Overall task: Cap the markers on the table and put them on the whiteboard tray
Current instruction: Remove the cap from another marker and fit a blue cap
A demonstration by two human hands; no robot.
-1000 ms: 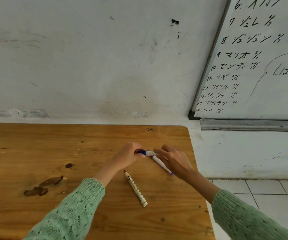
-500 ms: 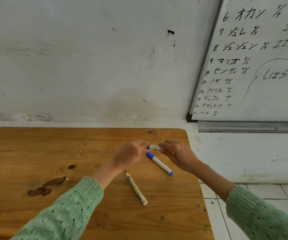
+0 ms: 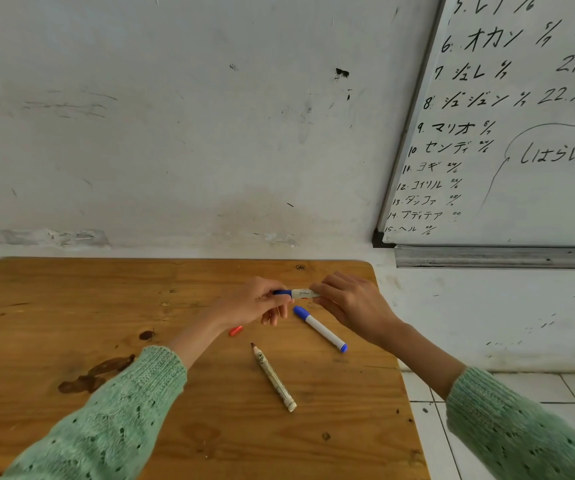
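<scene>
While both hands (image 3: 299, 301) pinch one blue marker (image 3: 298, 293), a scuffed wall (image 3: 175, 133) backs the wooden table (image 3: 71, 306).

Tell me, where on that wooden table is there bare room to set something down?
The table's far left, beyond the dark stains, lies bare, as does the near right corner past the uncapped marker. The whiteboard tray shows nothing on it. It is crowded mid-table: both hands, the blue-capped marker and a red cap.

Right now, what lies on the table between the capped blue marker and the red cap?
In the head view, only the left hand hangs over that stretch; the table between the capped blue marker and the red cap looks bare.
</scene>
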